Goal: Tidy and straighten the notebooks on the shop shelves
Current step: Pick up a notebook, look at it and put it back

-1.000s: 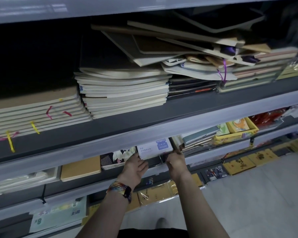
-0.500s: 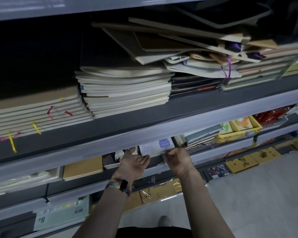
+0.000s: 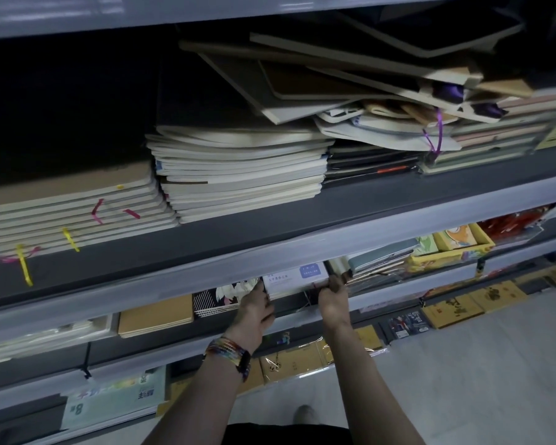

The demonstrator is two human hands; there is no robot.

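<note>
A white notebook stack with a blue label (image 3: 294, 281) lies on the second shelf, half hidden under the shelf above. My left hand (image 3: 256, 308) grips its left front corner, fingers curled on the edge. My right hand (image 3: 333, 298) grips its right front corner. To the left lie a black-and-white patterned notebook (image 3: 220, 298) and a tan notebook (image 3: 156, 317). On the shelf above, cream notebook piles (image 3: 241, 175) sit beside a jumbled heap of tilted notebooks (image 3: 350, 81).
A grey shelf lip (image 3: 206, 271) overhangs my hands. Grey-green notebooks (image 3: 382, 256) and a yellow box (image 3: 456, 242) lie to the right. Lower shelves carry wrapped tan items (image 3: 294, 362) and a pale green pad (image 3: 113, 401). Grey floor (image 3: 479, 364) lies lower right.
Both hands have moved further in under the shelf lip and closed on the white stack's front corners; the stack sits slightly deeper. The camera has shifted a little.
</note>
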